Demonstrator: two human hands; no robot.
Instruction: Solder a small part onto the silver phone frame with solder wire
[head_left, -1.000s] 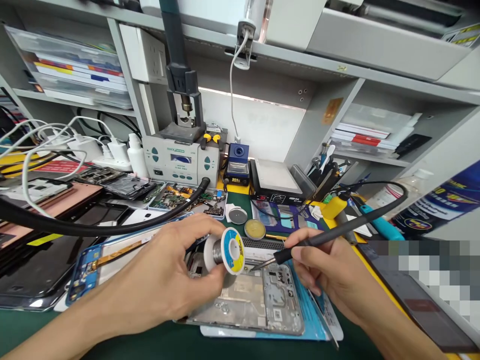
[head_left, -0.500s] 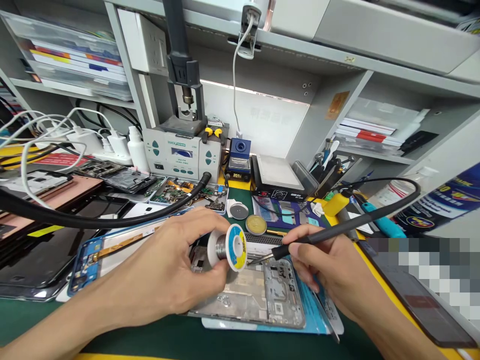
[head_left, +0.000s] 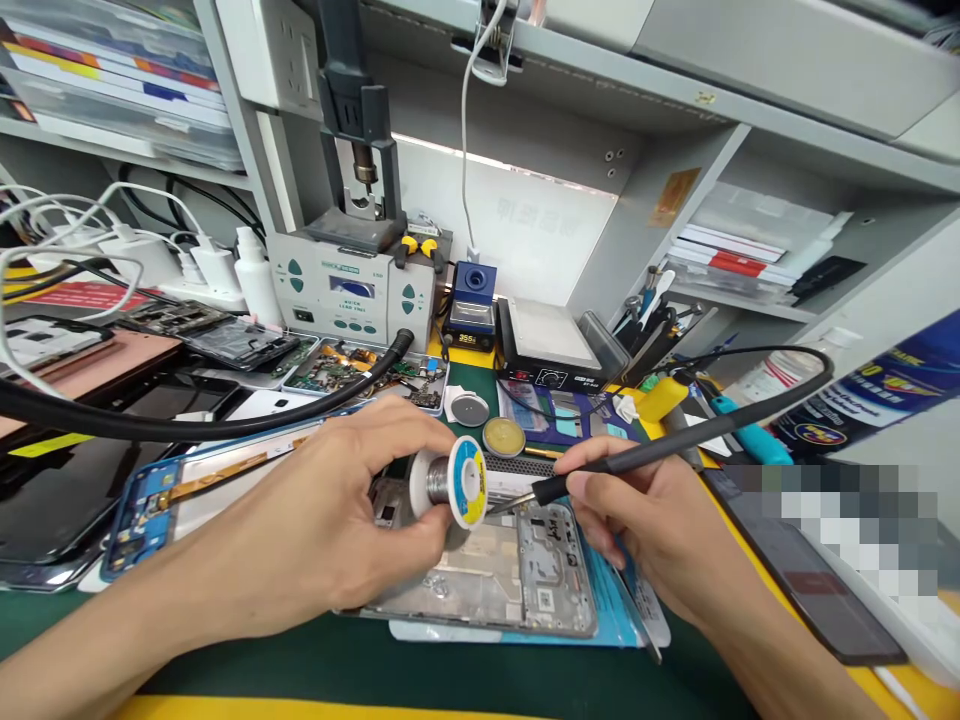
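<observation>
Between the thumb and fingers of my left hand [head_left: 352,510] is a spool of solder wire [head_left: 437,482], its blue and yellow label facing right. My right hand [head_left: 637,510] grips a soldering iron [head_left: 555,487] like a pen, along with tweezers [head_left: 637,615] that point down toward me under the palm. The iron's metal tip reaches left, close to the spool's rim; whether it touches solder is hidden. Below both hands lies a metal phone frame [head_left: 480,580], resting partly on a light blue sheet [head_left: 622,610].
Behind stand a hot-air station [head_left: 352,290], a soldering station [head_left: 471,315] and a flat heating plate [head_left: 551,335]. A black hose [head_left: 225,428] crosses the left side. Phone parts [head_left: 217,490] crowd the left; a dark phone screen [head_left: 810,570] lies right. A round tin [head_left: 504,437] sits beyond the frame.
The view has shifted slightly, so everything sits a little further left and up. My hands keep the same grips on the solder spool and the soldering iron.
</observation>
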